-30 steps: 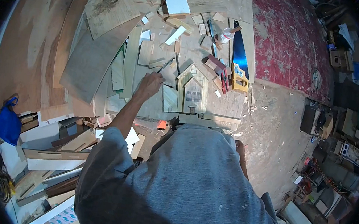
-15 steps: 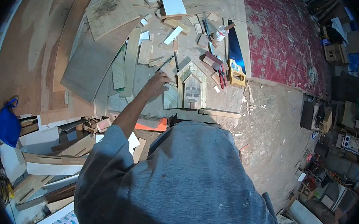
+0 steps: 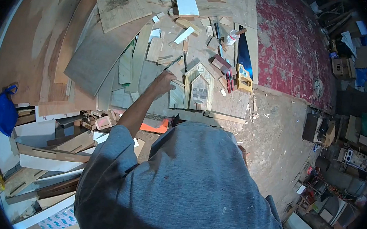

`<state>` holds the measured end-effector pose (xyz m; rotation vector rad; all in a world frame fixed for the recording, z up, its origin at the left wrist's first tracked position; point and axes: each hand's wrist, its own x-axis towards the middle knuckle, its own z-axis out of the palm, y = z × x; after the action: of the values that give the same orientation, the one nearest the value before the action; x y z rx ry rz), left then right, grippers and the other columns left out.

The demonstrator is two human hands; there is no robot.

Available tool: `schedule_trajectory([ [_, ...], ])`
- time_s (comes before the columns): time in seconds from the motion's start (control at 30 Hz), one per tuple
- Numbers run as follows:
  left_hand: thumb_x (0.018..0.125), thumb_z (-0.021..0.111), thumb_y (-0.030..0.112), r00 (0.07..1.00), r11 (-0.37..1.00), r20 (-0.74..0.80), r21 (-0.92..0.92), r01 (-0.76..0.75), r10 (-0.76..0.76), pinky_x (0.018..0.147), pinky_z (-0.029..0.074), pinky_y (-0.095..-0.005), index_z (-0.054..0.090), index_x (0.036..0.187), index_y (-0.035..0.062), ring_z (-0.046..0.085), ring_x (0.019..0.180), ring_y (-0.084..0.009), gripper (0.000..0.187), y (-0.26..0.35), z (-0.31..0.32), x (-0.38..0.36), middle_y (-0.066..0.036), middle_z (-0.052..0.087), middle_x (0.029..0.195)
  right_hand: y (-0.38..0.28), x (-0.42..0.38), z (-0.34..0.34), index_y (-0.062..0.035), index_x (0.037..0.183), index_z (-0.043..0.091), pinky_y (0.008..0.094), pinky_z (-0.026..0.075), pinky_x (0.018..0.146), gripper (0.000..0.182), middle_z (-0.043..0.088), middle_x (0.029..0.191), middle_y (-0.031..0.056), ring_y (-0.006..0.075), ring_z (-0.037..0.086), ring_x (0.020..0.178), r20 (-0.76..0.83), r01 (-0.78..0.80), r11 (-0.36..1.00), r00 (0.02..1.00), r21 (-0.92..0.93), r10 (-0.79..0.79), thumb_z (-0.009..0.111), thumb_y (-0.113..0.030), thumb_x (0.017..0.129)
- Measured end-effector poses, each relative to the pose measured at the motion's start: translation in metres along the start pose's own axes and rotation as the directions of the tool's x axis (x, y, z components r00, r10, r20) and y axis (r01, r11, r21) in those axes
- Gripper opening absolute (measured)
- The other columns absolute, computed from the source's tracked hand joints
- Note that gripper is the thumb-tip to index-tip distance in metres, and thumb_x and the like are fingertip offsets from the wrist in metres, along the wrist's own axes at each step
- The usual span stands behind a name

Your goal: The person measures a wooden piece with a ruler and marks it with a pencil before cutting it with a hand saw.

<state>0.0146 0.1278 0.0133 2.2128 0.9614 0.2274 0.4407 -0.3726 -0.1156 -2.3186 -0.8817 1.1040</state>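
My left hand reaches over the work board, its fingers bent inward and partly hidden by the hand itself. Whatever lies between them, if anything, I cannot make out. Just beyond the fingertips a thin dark stick lies at a slant, its near end meeting the hand. To the right stands a small wooden house model with dark windows and a door drawn on it. Between hand and house is a pale wooden panel. My right hand does not show; the grey shirt covers that side.
Right of the house lie red-handled pliers and a handsaw with a yellow handle. A white jar stands farther back. Offcuts and a large plywood sheet spread across the left. Scrap boards pile up at lower left.
The view has shifted slightly, so the bench things appear a little farther right. My left hand has drawn back slightly from the house model, fingers still bent.
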Motion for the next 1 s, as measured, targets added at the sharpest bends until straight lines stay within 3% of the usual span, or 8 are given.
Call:
schedule_trajectory([
  [0.43, 0.077, 0.073, 0.004, 0.998, 0.999, -0.056, -0.041, -0.018, 0.015, 0.097, 0.048, -0.0404, 0.072, 0.102, -0.0007, 0.061, 0.105, -0.0361, 0.025, -0.004, -0.004, -0.004, -0.019, 0.068, 0.108, -0.101, -0.024, -0.019, -0.0060, 0.106, 0.071, 0.0384, 0.056, 0.081, 0.028, 0.074, 0.097, 0.0168, 0.0308, 0.071, 0.092, -0.014, 0.036, 0.999, 0.999, -0.006, -0.037, 0.065, -0.024, 0.086],
  [0.5, 0.081, 0.065, 0.000, 0.972, 0.998, -0.234, -0.054, 0.023, -0.035, 0.097, 0.048, -0.0404, 0.071, 0.102, -0.0008, 0.061, 0.107, -0.0364, 0.022, -0.047, 0.015, -0.004, -0.020, 0.068, 0.108, -0.124, -0.024, -0.021, -0.0060, 0.107, 0.071, 0.0384, 0.056, 0.081, 0.029, 0.074, 0.098, 0.0168, 0.0309, 0.071, 0.092, -0.010, 0.030, 1.000, 0.999, -0.004, -0.030, 0.065, -0.024, 0.085],
  [0.63, 0.082, 0.063, 0.000, 0.943, 0.985, -0.285, -0.029, 0.170, -0.172, 0.097, 0.048, -0.0394, 0.071, 0.103, -0.0003, 0.062, 0.108, -0.0361, 0.022, -0.039, -0.017, -0.010, -0.021, 0.068, 0.110, -0.134, -0.011, -0.018, -0.0060, 0.107, 0.071, 0.0384, 0.056, 0.081, 0.029, 0.074, 0.098, 0.0170, 0.0310, 0.072, 0.093, 0.004, 0.014, 1.000, 1.000, -0.007, -0.014, 0.065, -0.025, 0.085],
  [0.7, 0.083, 0.064, 0.004, 0.878, 0.930, -0.321, -0.213, 0.298, -0.355, 0.096, 0.049, -0.0397, 0.070, 0.106, 0.0006, 0.063, 0.108, -0.0354, 0.023, -0.034, -0.034, -0.002, -0.021, 0.067, 0.111, -0.132, -0.003, -0.017, -0.0060, 0.107, 0.071, 0.0384, 0.056, 0.081, 0.030, 0.073, 0.098, 0.0171, 0.0311, 0.072, 0.093, 0.002, 0.001, 1.000, 1.000, -0.008, -0.001, 0.066, -0.025, 0.085],
  [0.83, 0.084, 0.068, 0.008, 0.812, 0.879, -0.388, -0.377, 0.291, -0.435, 0.095, 0.050, -0.0407, 0.070, 0.108, 0.0017, 0.064, 0.108, -0.0355, 0.025, -0.040, -0.063, 0.044, -0.021, 0.067, 0.115, -0.133, 0.010, -0.020, -0.0060, 0.108, 0.071, 0.0384, 0.056, 0.082, 0.031, 0.073, 0.099, 0.0172, 0.0313, 0.072, 0.093, 0.013, -0.023, 0.999, 1.000, -0.030, 0.024, 0.066, -0.026, 0.085],
  [0.9, 0.085, 0.067, 0.011, 0.680, 0.955, -0.673, -0.252, 0.157, -0.289, 0.093, 0.051, -0.0428, 0.069, 0.110, 0.0029, 0.064, 0.107, -0.0363, 0.026, -0.031, -0.074, 0.067, -0.020, 0.067, 0.114, -0.129, 0.011, -0.025, -0.0060, 0.108, 0.071, 0.0384, 0.056, 0.082, 0.031, 0.073, 0.099, 0.0173, 0.0314, 0.072, 0.093, 0.019, -0.041, 0.998, 0.999, -0.047, 0.042, 0.066, -0.026, 0.085],
  [0.93, 0.085, 0.067, 0.011, 0.682, 0.954, -0.671, -0.255, 0.157, -0.292, 0.093, 0.051, -0.0428, 0.069, 0.110, 0.0029, 0.064, 0.107, -0.0363, 0.026, -0.037, -0.075, 0.072, -0.020, 0.067, 0.114, -0.127, 0.010, -0.028, -0.0060, 0.108, 0.071, 0.0385, 0.056, 0.082, 0.031, 0.073, 0.099, 0.0174, 0.0314, 0.072, 0.093, 0.018, -0.052, 0.997, 0.998, -0.053, 0.053, 0.066, -0.026, 0.085],
  [1.0, 0.084, 0.065, 0.012, 0.855, 0.942, -0.403, -0.060, 0.331, -0.327, 0.093, 0.051, -0.0437, 0.068, 0.111, 0.0035, 0.064, 0.105, -0.0374, 0.029, -0.048, -0.078, 0.079, -0.020, 0.066, 0.113, -0.127, 0.010, -0.032, -0.0060, 0.108, 0.071, 0.0385, 0.056, 0.082, 0.031, 0.073, 0.100, 0.0174, 0.0315, 0.072, 0.093, 0.007, -0.075, 0.996, 0.997, -0.057, 0.076, 0.066, -0.027, 0.085],
])
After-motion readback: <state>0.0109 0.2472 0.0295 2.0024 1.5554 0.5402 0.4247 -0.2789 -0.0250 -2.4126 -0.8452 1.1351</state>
